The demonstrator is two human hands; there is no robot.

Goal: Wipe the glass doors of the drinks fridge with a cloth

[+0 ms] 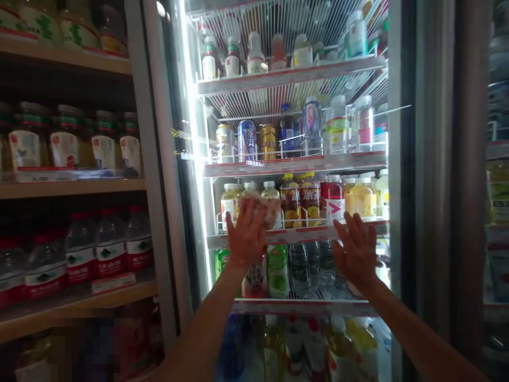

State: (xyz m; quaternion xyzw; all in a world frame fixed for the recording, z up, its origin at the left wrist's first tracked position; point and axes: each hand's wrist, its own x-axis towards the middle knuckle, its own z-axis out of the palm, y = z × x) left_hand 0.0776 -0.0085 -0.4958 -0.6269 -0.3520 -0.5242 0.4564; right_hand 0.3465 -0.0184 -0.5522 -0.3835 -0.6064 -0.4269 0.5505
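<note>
I face a lit drinks fridge point(292, 162) behind what looks like a glass door. My left hand point(245, 236) is raised at the third shelf's height and holds a crumpled pale pink cloth point(265, 208) against the glass. Behind the cloth stand bottles with yellow and white caps point(229, 201). My right hand point(357, 250) lies flat to the right at the same height, fingers spread and pointing up, with nothing in it. Under both hands are green and clear water bottles point(302, 265).
Wooden shelves point(71, 187) on the left carry jars point(63, 142) and red-labelled water bottles point(109, 249). The grey fridge frame point(157, 159) stands between them and the cooler. On the right is a dark door post point(437, 175), with a second cooler point(497, 159) beyond it.
</note>
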